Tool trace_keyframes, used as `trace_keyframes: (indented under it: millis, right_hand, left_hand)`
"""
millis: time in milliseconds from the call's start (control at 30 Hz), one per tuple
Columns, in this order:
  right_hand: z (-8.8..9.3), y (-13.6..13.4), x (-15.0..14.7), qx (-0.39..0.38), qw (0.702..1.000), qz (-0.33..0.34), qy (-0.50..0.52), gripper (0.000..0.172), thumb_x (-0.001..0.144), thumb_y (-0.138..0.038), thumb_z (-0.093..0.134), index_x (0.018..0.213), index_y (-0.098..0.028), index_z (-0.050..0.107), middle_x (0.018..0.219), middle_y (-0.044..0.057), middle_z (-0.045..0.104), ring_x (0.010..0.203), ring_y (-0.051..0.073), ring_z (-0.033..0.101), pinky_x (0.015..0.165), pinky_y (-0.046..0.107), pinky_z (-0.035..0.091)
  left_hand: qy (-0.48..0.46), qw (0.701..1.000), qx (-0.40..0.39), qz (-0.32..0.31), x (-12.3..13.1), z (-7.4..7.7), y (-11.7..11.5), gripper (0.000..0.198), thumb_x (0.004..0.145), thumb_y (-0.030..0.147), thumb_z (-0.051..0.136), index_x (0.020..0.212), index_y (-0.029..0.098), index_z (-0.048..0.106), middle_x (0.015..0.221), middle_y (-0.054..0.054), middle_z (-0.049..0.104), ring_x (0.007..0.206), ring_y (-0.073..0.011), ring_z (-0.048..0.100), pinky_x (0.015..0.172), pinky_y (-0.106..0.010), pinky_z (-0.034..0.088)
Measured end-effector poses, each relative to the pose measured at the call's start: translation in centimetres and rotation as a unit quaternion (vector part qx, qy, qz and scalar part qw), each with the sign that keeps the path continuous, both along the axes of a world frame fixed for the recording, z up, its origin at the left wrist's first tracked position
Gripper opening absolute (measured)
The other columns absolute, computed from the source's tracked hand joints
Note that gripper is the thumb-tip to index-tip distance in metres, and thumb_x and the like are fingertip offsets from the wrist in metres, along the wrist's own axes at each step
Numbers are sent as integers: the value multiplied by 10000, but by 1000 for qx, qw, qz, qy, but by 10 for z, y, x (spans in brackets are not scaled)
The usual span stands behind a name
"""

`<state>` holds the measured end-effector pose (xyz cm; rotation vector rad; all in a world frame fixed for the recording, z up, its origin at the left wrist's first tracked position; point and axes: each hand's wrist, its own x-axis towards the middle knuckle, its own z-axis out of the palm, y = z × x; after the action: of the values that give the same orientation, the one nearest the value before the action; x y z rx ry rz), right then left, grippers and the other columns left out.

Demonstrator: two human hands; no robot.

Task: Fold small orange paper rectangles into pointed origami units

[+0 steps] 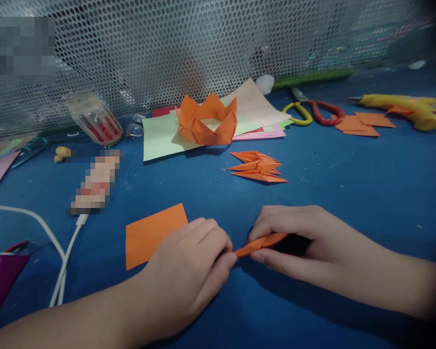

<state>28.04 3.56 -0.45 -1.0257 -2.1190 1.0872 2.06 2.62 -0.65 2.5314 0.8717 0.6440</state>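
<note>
Both hands pinch the folded orange strip [260, 244]: left hand [192, 269] clamped on its tip, right hand [298, 240] gripping the other end, orange square [150, 232] just beside.

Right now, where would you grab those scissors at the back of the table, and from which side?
Take the scissors by the handle rings: the yellow ring and red ring lie flat and open on the near side, while the blades point away toward the mesh screen. Come down from above on the near side, minding the orange paper squares beside the red ring.
</note>
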Motion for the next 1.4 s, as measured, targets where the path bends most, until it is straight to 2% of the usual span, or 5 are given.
trace_keyframes:
  millis: [167, 400, 600, 1000, 1400]
  right_hand:
    - [3, -1, -1, -35, 999, -2, 2, 213, 1006, -286, 706, 808, -247, 773, 761, -7, 799, 650, 142, 726, 620, 226, 558]
    - [-5, -12, -2, 141, 985, 95, -42, 150, 1051, -121, 671, 1074, -213, 787, 909, 13, 811, 826, 153, 762, 824, 263, 597]
    - [-9, -10, -1, 185, 979, 82, -24, 340, 1217, -201, 539, 958, -219, 759, 799, 11, 752, 725, 135, 705, 718, 248, 539]
    - [-6, -5, 3, 133, 987, 87, 3, 388, 1238, -310, 567, 951, -231, 816, 756, -10, 772, 700, 125, 708, 727, 265, 537]
    - [1, 0, 3, -61, 998, 30, -8, 833, 1104, -912, 458, 721, -247, 781, 665, 29, 674, 670, 175, 614, 717, 327, 515]
  left_hand:
    - [53, 997, 6, -49, -2, 6, 2, 547, 1305, 316, 317, 851, 230, 612, 743, 18, 621, 670, -186, 565, 675, -306, 486]
    - [45, 996, 43, -67, -1, 6, 0, 535, 1295, 249, 331, 835, 222, 602, 763, 22, 670, 679, -172, 576, 662, -318, 455]
    - [41, 995, 82, -49, 1, 1, -3, 549, 1305, 273, 353, 831, 215, 624, 730, 33, 649, 647, -166, 565, 644, -319, 441]
    - [20, 998, 41, -35, -2, 10, -3, 462, 1218, 156, 396, 799, 225, 580, 713, 55, 607, 652, -145, 565, 700, -300, 484]
    - [-72, 996, 45, 21, -4, -12, -8, 221, 1230, 223, 489, 1061, 256, 628, 848, 52, 639, 703, -155, 581, 662, -285, 446]
